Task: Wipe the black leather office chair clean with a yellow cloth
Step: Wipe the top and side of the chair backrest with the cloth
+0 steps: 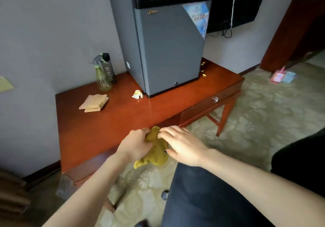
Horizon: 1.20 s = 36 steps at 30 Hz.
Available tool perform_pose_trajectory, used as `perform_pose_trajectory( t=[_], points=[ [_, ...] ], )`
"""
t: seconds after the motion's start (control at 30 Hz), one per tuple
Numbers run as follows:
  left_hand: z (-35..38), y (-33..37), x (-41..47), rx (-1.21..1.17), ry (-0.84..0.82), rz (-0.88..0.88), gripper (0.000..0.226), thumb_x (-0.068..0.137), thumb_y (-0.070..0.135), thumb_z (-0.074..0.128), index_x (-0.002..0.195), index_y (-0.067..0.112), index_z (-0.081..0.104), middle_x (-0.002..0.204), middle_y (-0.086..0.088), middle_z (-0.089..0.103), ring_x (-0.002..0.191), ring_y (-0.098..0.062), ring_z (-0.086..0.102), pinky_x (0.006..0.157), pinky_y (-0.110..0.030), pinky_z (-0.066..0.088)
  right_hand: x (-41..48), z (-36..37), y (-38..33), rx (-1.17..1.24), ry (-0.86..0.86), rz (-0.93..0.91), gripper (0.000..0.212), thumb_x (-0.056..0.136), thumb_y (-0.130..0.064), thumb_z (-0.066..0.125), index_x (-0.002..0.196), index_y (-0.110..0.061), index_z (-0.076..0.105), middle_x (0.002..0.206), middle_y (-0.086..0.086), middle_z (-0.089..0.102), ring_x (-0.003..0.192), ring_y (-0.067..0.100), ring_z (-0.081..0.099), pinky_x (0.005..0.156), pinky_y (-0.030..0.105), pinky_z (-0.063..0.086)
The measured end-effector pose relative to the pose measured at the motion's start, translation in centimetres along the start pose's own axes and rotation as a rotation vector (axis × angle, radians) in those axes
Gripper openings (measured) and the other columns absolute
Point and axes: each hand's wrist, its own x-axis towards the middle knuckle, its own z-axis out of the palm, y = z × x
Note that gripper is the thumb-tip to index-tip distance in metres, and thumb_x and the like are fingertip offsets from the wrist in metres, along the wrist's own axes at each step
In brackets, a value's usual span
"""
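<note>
A crumpled yellow cloth (157,150) hangs between my two hands just off the front edge of a red-brown wooden table (105,126). My left hand (136,143) grips its left side with curled fingers. My right hand (182,146) pinches the cloth's top with its fingertips. The black leather office chair (211,197) fills the lower right, its seat below my right forearm and its backrest (299,165) at the right edge. One chair caster (164,195) shows on the carpet.
On the table stand a grey mini fridge (168,47), a green spray bottle (102,75), a dark bottle (110,68), folded beige cloths (95,102) and a crumpled wrapper (137,94). Patterned carpet (263,114) lies to the right, with litter (281,76) near the wall.
</note>
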Motion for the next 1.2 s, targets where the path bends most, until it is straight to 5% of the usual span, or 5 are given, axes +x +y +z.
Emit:
perform_pose_trajectory(
  t=[0.37, 0.53, 0.73, 0.93, 1.2],
  points=[
    [0.0, 14.5, -12.8, -0.013, -0.013, 0.426, 0.019, 0.075, 0.003, 0.056, 0.08, 0.021, 0.06, 0.068, 0.006, 0.061, 0.063, -0.006, 0.056, 0.055, -0.019, 0.04, -19.1, -9.1, -4.0, -0.011, 0.084, 0.163, 0.073, 0.081, -0.049, 0.067, 0.135, -0.026, 0.022, 0.129, 0.0, 0.051, 0.111, 0.019, 0.052, 0.094, 0.028, 0.036],
    [1.3, 17.9, -17.4, -0.061, -0.006, 0.614, 0.019, 0.074, 0.0, 0.058, 0.084, 0.015, 0.064, 0.082, 0.003, 0.061, 0.078, -0.011, 0.057, 0.07, -0.032, 0.048, -24.6, -10.1, -7.1, 0.112, 0.139, 0.308, 0.072, 0.079, -0.052, 0.068, 0.134, -0.024, 0.029, 0.106, -0.011, 0.052, 0.093, 0.011, 0.054, 0.074, 0.022, 0.041],
    [3.9, 19.2, -21.4, -0.044, -0.058, 0.678, 0.017, 0.075, 0.003, 0.066, 0.08, 0.019, 0.065, 0.08, 0.008, 0.057, 0.077, -0.007, 0.055, 0.071, -0.026, 0.044, -29.3, -8.0, -10.0, 0.314, 0.121, 0.464, 0.029, 0.088, -0.03, 0.065, 0.078, -0.003, 0.063, 0.074, 0.003, 0.056, 0.072, 0.022, 0.059, 0.066, 0.039, 0.048],
    [6.6, 22.7, -23.6, -0.009, -0.097, 0.74, 0.013, 0.08, 0.011, 0.067, 0.085, 0.022, 0.062, 0.078, 0.013, 0.057, 0.075, 0.0, 0.053, 0.067, -0.022, 0.042, -35.1, -9.6, -9.8, 0.383, 0.184, 0.587, 0.03, 0.088, -0.013, 0.057, 0.059, -0.006, 0.049, 0.069, 0.009, 0.051, 0.068, 0.023, 0.052, 0.063, 0.034, 0.039],
    [10.6, 31.4, -21.3, 0.15, -0.091, 0.771, 0.066, 0.086, 0.035, 0.064, 0.143, 0.031, 0.032, 0.125, 0.011, 0.047, 0.116, -0.01, 0.046, 0.096, -0.034, 0.044, -41.2, -15.1, -0.1, 0.257, 0.497, 0.651, 0.021, 0.087, -0.014, 0.052, 0.067, -0.012, 0.046, 0.076, 0.003, 0.048, 0.075, 0.02, 0.05, 0.067, 0.032, 0.038]
  ],
)
